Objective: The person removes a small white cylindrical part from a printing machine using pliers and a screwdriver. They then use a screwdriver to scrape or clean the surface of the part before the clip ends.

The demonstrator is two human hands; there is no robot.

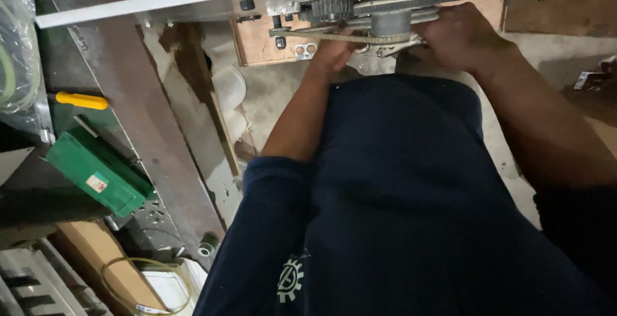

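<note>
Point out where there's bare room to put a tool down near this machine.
Bare patches: the grey floor right of the right hand, short of the small box, and the brown metal beam beside the yellow-handled screwdriver. Crowded: the mechanism at both hands, left hand included, and around the green case.

Dim light; grey concrete floor (546,59) at two o'clock, steel shelf (138,110) at nine, green toolbox (96,171) there.

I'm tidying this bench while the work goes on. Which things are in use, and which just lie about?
In use:
- left hand and right hand, both on the grey metal mechanism with gears and a toothed belt

Lying about:
- yellow-handled screwdriver
- green plastic case
- coiled yellowish hose
</note>
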